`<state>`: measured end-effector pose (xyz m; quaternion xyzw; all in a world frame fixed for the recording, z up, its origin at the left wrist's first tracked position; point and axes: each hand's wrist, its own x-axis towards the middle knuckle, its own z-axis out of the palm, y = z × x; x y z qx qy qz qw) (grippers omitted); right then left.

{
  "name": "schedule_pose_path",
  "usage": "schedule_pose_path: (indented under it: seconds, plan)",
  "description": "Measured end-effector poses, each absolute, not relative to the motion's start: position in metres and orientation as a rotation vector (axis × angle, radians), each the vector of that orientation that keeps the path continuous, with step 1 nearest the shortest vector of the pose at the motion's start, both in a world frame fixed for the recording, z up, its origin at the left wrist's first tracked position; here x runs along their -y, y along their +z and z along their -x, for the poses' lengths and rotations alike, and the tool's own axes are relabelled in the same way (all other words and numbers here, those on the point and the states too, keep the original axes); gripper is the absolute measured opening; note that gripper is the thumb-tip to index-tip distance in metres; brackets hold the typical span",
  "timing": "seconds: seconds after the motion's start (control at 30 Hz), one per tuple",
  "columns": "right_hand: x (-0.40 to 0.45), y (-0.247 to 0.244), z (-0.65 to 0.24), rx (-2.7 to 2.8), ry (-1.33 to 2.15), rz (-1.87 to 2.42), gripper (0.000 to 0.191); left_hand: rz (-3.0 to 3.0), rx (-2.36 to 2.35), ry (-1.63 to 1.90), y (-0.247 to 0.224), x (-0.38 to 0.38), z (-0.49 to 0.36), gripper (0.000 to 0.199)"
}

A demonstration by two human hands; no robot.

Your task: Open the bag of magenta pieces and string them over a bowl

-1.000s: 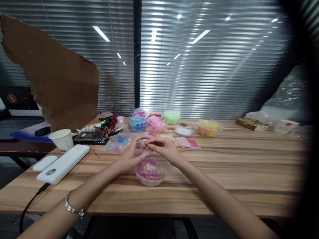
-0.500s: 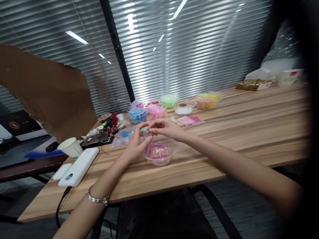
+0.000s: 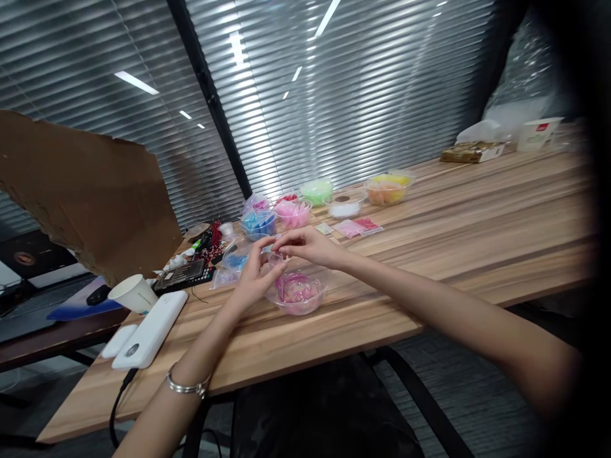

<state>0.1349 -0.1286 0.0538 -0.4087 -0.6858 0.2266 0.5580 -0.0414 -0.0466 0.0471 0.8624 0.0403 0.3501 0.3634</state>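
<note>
My left hand (image 3: 255,280) is bent above the near side of a clear round bowl (image 3: 298,310). Its thumb and fingers close on a small see-through plastic piece (image 3: 275,259), perhaps a little bag; its exact kind is unclear. From the right, my right hand (image 3: 305,247) meets it, fingertips pinched together at the top of that piece. Whatever lies between those fingertips is too small to make out. Inside the bowl are shiny pink-purple packets or strips (image 3: 300,287). Behind my left fingers is a clear tub with something blue (image 3: 235,261).
Further back stand bowls of blue packets (image 3: 258,224), pink packets (image 3: 293,214), green pieces (image 3: 317,191) and yellow-orange pieces (image 3: 389,188). Flat pink bags (image 3: 357,228) lie before them. At left are a white power bank (image 3: 151,331), a paper cup (image 3: 132,294) and cardboard (image 3: 86,191).
The camera view has shifted slightly, so the table things appear a little further left. Both hands stay together over the bowl, with the fingertips only slightly moved.
</note>
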Motion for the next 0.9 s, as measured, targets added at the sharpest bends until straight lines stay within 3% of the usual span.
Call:
schedule_pose_path:
  seconds: [0.9]
  plan:
    - [0.1285,0.0550,-0.1374,1.559,0.622,0.891,0.019,-2.235,-0.066,0.900,0.0454,0.0447,0.0401,0.050]
